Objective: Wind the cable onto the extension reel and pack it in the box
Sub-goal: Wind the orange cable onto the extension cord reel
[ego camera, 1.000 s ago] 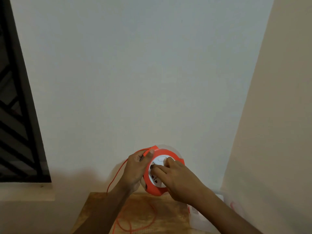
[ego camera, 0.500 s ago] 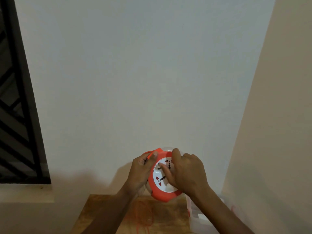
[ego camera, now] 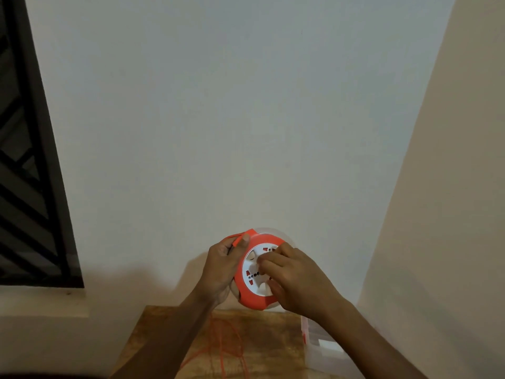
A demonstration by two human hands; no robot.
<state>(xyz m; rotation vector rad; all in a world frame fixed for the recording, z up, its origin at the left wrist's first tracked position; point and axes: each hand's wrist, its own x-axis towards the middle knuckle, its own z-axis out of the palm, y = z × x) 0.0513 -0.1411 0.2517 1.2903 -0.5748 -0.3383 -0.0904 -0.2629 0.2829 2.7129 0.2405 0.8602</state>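
Low in the middle of the frame, the left hand point(ego camera: 221, 269) has a closed grip around the orange rim of the extension reel point(ego camera: 255, 272), thumb pressed near the cable point(ego camera: 218, 348) where it leaves the top edge. The right hand point(ego camera: 297, 280) lies curled on the white socket face (fingers bent against it, whether gripping I cannot tell). Below, loose orange cable loops on the wooden tabletop point(ego camera: 273, 340). At lower right, beside the tabletop, stands a clear box point(ego camera: 319, 348).
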